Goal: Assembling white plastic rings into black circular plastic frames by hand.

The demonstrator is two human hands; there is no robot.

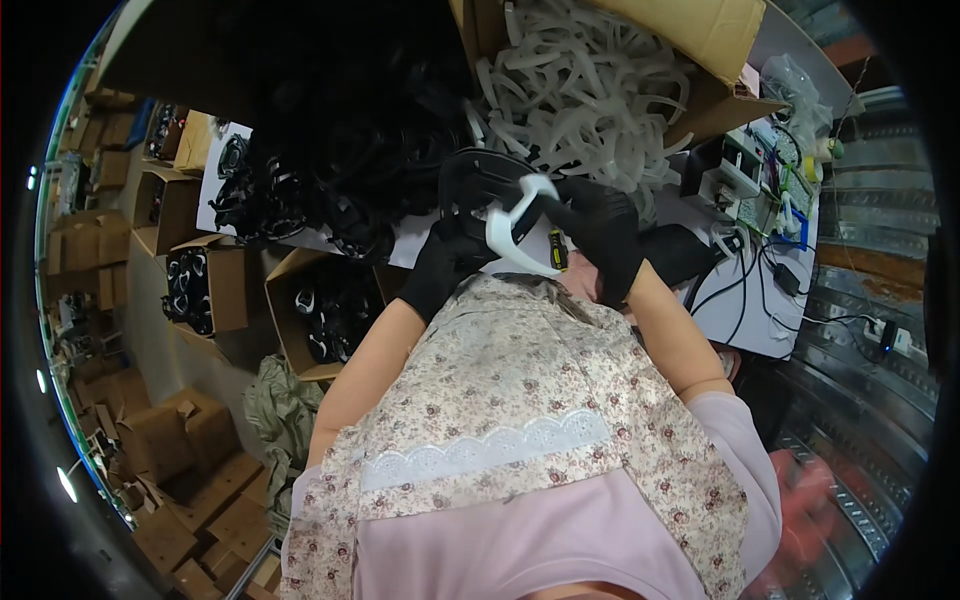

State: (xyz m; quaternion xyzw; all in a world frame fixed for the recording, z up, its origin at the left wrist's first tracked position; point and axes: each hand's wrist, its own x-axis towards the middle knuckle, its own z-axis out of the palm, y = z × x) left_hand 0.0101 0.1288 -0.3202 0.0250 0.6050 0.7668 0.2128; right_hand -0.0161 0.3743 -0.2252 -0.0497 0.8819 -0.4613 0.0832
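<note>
Both my hands wear black gloves and are at the table edge, just beyond my apron. My left hand is closed on a black curved plastic frame, which stands out little against the dark pile behind it. In my right hand, the fingers pinch a white curved plastic strip. The strip lies across the front of the black frame; whether the two are joined I cannot tell. A small black and yellow tool is between my hands, near the right one.
A cardboard box spills translucent curved strips at the back. Black parts are heaped at the left. Cables and electronics cover the right end of the table. Open boxes of black parts stand at the lower left.
</note>
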